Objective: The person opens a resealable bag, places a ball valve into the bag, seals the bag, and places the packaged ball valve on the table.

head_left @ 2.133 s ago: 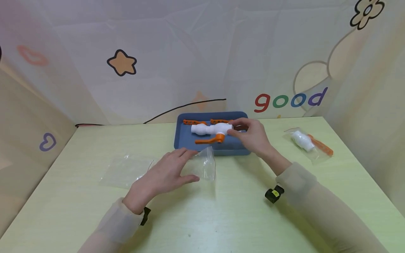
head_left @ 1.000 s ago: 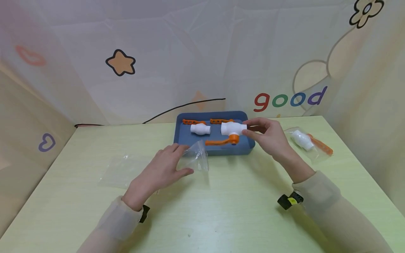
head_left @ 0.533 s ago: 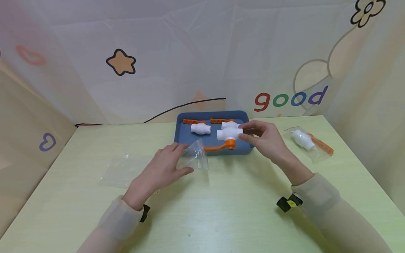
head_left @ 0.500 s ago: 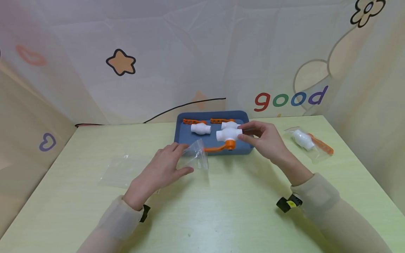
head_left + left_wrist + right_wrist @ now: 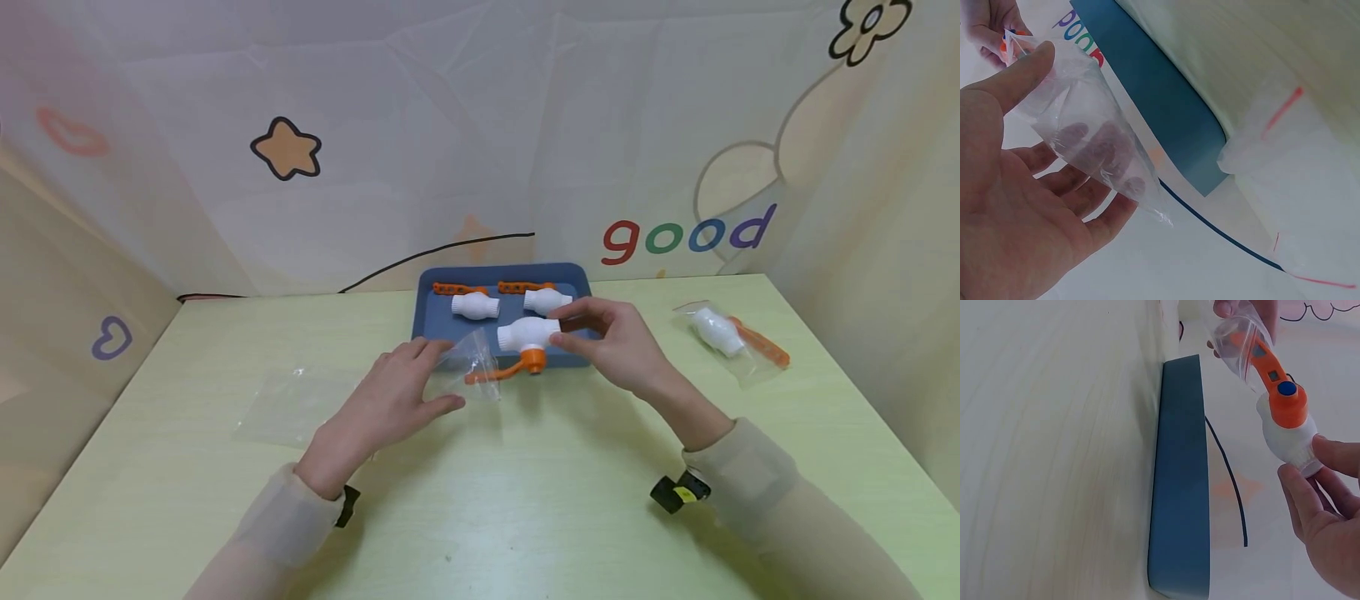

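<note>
Between right fingers (image 5: 1302, 492), pinched white valve (image 5: 525, 334), handle (image 5: 1266, 364) partly inside bag (image 5: 1088, 100) gripped by left fingers (image 5: 1110, 220)

Your head view is evenly bright, soft shadows lying beneath your sleeves (image 5: 757, 475) and a pale sheen on the surface (image 5: 502, 517). Your wrist views look dimmer and greyer; small glints streak the bag (image 5: 1091, 125).

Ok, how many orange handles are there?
4: a left handle and a right handle in the tray, whose near wall could hide more; a third handle on the valve in the right hand; a fourth handle in the bag at right.
</note>
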The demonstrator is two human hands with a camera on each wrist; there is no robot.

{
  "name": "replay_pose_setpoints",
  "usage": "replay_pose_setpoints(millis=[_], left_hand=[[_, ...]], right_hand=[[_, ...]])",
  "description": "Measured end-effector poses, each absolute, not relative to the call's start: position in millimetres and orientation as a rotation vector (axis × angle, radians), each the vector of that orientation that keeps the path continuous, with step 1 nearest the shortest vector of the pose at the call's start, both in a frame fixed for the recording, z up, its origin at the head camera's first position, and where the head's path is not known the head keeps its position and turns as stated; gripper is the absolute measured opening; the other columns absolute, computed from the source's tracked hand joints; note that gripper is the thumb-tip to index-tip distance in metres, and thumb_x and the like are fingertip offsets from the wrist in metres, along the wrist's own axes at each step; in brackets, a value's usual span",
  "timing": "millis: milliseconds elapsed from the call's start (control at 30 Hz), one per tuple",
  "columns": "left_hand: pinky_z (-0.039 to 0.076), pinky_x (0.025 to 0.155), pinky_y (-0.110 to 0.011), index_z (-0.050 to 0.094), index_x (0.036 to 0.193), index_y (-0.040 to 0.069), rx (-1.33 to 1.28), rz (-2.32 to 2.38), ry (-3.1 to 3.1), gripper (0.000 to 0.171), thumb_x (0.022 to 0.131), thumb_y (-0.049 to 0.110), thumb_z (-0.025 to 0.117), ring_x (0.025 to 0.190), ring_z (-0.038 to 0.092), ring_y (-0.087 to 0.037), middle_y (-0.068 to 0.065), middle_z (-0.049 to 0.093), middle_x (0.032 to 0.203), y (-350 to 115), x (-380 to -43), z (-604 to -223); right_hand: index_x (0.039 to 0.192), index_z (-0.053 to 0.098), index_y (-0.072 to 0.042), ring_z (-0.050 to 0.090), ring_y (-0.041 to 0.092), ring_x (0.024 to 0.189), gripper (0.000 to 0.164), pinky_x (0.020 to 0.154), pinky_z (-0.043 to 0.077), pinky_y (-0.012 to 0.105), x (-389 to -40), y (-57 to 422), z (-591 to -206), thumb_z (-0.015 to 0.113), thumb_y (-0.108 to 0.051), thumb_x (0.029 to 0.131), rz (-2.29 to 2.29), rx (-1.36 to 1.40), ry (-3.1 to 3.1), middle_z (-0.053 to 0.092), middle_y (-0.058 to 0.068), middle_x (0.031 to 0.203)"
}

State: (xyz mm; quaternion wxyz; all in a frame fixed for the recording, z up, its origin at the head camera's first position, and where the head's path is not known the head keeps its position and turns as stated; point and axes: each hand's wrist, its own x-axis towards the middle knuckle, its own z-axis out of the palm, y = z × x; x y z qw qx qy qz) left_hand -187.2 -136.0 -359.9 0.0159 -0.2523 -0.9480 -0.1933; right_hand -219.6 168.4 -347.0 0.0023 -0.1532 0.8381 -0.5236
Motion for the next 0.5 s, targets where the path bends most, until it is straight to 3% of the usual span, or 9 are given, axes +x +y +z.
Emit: replay_pose_setpoints(millis=[500], left_hand=[[0.048, 0.100, -0.052, 0.054, 0.144, 0.003, -0.823, -0.593, -2.898, 0.067, 0.092, 0.037, 0.080, 0.115, 0.062, -0.031, -0.012, 0.061, 0.132, -135.3, -188.2, -361.9]], right_hand=[[0.117, 0.072, -0.003, 0.066, 0.024, 0.107, 0.026, 0.090, 0.054, 0.027, -216.1, 160.6, -348.2, 0.078, -0.006, 0.092, -1.674, -0.560, 2.590, 0.070, 0.009, 0.117]])
